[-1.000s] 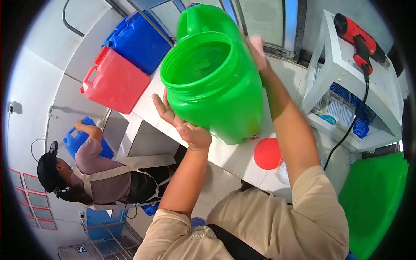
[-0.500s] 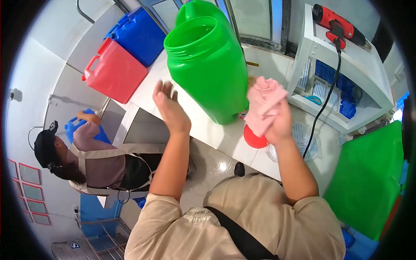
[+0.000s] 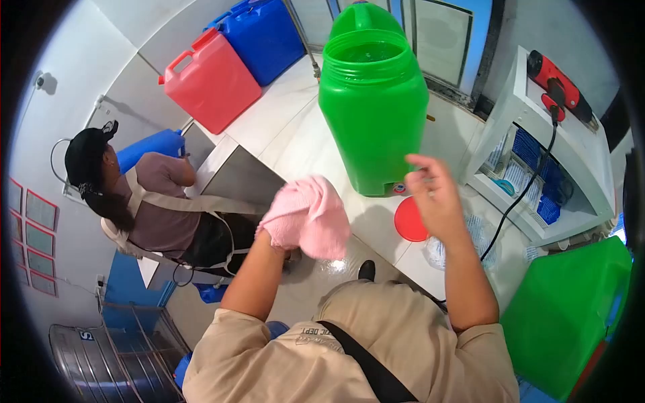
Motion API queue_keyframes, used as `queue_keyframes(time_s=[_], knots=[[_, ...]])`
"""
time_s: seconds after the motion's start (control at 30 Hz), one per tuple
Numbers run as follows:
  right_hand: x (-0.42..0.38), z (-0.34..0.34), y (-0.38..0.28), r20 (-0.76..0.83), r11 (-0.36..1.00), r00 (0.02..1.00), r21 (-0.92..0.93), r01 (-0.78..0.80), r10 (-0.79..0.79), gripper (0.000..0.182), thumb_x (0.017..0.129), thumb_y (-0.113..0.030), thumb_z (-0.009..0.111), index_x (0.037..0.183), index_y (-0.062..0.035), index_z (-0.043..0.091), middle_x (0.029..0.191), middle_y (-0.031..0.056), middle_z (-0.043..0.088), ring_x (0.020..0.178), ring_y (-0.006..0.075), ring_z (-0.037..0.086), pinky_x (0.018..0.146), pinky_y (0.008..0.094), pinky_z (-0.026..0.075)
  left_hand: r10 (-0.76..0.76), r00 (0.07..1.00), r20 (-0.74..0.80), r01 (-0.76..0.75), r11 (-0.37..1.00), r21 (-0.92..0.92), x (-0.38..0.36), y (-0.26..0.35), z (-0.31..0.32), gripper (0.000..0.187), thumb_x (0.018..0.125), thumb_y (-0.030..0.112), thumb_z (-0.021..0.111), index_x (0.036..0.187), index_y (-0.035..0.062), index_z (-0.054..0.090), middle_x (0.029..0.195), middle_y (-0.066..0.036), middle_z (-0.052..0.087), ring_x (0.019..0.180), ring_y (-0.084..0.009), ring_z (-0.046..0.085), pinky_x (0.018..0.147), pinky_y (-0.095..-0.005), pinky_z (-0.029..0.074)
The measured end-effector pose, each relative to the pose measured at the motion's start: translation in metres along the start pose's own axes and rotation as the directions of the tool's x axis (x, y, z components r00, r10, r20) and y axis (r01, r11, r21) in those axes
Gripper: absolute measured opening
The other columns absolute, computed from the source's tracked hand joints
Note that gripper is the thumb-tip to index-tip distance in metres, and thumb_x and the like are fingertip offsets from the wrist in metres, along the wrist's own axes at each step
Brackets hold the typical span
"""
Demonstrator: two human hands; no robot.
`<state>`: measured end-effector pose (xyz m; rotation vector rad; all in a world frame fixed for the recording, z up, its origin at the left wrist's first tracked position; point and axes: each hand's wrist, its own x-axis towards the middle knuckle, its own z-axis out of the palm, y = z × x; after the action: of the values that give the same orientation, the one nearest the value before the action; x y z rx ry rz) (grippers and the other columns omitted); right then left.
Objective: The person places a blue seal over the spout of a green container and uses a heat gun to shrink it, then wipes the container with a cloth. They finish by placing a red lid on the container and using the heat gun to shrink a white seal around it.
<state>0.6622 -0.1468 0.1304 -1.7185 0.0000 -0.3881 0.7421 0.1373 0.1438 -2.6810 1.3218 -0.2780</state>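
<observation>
A pink cloth covers my left hand, which grips it in front of my body; most of the fingers are hidden under it. My right hand is raised with its fingers apart and holds nothing. Just beyond it, a large green plastic jug stands upright on the white counter. Its wide threaded mouth is uncovered and faces me. At the foot of the jug, a round red lid lies flat on the counter, below my right hand.
Pink and blue jugs stand at the back left. A co-worker handles a blue container. On the right, a white shelf unit bears a red heat gun with a hanging cord. Another green jug is nearer.
The pink cloth has passed from my right hand to my left. My right hand is now bare beside the green jug. The co-worker's blue container has tilted.
</observation>
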Motion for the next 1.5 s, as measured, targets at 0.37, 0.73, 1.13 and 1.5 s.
queue_keyframes(time_s=[0.37,0.73,1.13,1.5], knots=[[0.093,0.011,0.002,-0.218,0.929,0.905,-0.015,0.370,-0.364,0.065,0.107,-0.041,0.052,0.151,0.0034,0.035,0.150,0.0219,0.044,0.141,0.0339,0.042,0.118,0.0436,0.033,-0.653,0.574,-0.493,-0.465,0.236,-0.854,0.135,-0.005,-0.023,0.050,0.105,0.024,0.051,0.148,0.0025,0.038,0.135,-0.013,0.053,0.119,-0.0206,0.058,0.104,-0.0355,0.047],[0.090,0.032,0.013,-0.286,0.905,0.859,-0.159,0.395,-0.426,0.077,0.108,-0.054,0.038,0.158,0.0030,0.021,0.157,0.0236,0.032,0.147,0.0361,0.030,0.122,0.0454,0.024,-0.524,0.392,-0.756,0.007,0.823,-0.567,0.159,0.026,-0.066,0.079,0.103,0.048,0.056,0.155,-0.0048,0.030,0.150,-0.029,0.038,0.137,-0.0382,0.042,0.115,-0.0476,0.031],[0.097,0.041,0.019,-0.357,0.864,0.787,-0.227,0.449,-0.503,0.080,0.108,-0.056,0.035,0.157,0.0051,0.023,0.159,0.0237,0.029,0.148,0.0367,0.030,0.122,0.0446,0.023,-0.583,0.788,-0.197,-0.363,-0.182,-0.914,0.145,-0.017,-0.060,0.063,0.112,0.044,0.032,0.157,0.0020,0.036,0.160,-0.015,0.040,0.146,-0.0251,0.038,0.121,-0.0346,0.028],[0.099,0.044,0.021,-0.337,0.880,0.814,-0.150,0.450,-0.474,0.082,0.107,-0.058,0.032,0.157,0.0067,0.021,0.160,0.0231,0.028,0.148,0.0343,0.034,0.121,0.0424,0.026,-0.420,0.907,0.027,-0.189,-0.465,-0.865,0.259,-0.133,0.122,0.076,0.101,0.065,0.048,0.148,0.0053,0.050,0.138,-0.015,0.060,0.122,-0.0238,0.060,0.099,-0.0358,0.052]])
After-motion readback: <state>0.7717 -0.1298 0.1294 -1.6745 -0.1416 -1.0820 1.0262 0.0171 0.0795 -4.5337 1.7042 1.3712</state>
